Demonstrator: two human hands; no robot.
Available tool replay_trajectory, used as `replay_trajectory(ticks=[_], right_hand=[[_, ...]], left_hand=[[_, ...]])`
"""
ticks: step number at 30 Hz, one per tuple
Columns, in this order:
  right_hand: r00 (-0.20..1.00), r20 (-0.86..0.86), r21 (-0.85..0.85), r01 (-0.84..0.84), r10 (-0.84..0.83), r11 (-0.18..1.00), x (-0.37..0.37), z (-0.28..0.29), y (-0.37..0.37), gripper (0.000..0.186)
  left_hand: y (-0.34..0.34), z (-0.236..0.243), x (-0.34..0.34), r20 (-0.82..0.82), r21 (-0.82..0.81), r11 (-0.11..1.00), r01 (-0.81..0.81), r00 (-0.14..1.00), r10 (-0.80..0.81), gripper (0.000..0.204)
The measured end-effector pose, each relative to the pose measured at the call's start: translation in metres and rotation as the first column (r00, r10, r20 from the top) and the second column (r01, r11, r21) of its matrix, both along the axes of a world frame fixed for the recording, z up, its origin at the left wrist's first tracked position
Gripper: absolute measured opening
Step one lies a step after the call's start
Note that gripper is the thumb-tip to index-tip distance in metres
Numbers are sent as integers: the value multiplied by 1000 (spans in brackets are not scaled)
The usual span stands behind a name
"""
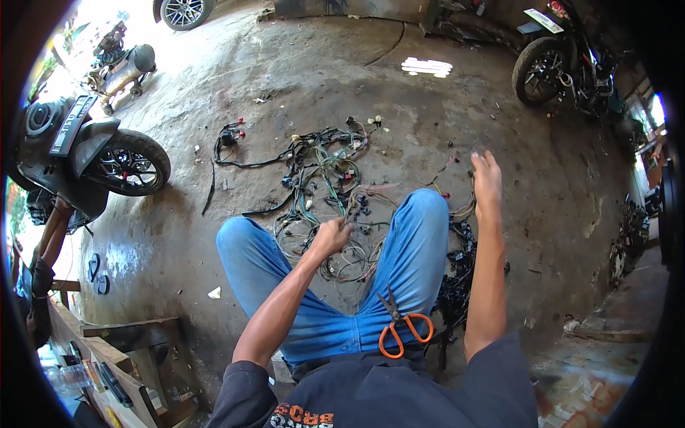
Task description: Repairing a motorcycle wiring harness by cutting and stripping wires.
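My left hand is closed around thin wires of a tangled wiring harness, between my bent knees. The harness is a loose heap of green, black and pale wires with small connectors. Raised to the right of my right knee, my right hand has its fingers mostly stretched out and slightly blurred, with no object visible in them. A thin dark wire runs close beside it. Orange-handled scissors lie on my lap, blades spread.
Dark harness pieces lie beside my right thigh. A scooter stands at left, a motorcycle at far right, an air compressor at far left. Slippers and a wooden bench are at lower left. Another person's arm reaches toward the scooter.
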State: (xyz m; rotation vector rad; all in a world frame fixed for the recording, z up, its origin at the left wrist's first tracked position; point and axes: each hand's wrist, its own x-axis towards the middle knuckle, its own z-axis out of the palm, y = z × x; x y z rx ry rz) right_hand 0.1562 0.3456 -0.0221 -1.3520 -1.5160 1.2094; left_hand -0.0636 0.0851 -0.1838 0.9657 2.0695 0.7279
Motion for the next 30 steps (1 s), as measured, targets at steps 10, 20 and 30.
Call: replay_trajectory(ticks=[10,20,30], right_hand=[[687,492,462,-727,535,508,-55,46,-159,73],[649,500,538,-751,573,381,-77,64,-72,19],[908,196,749,-382,369,541,-62,146,-8,23]], left_hand=[[6,136,8,-200,560,818,131,980,-20,31],[11,139,-19,-49,445,887,124,992,-114,42],[18,111,-27,149,403,914,46,982,-116,46]])
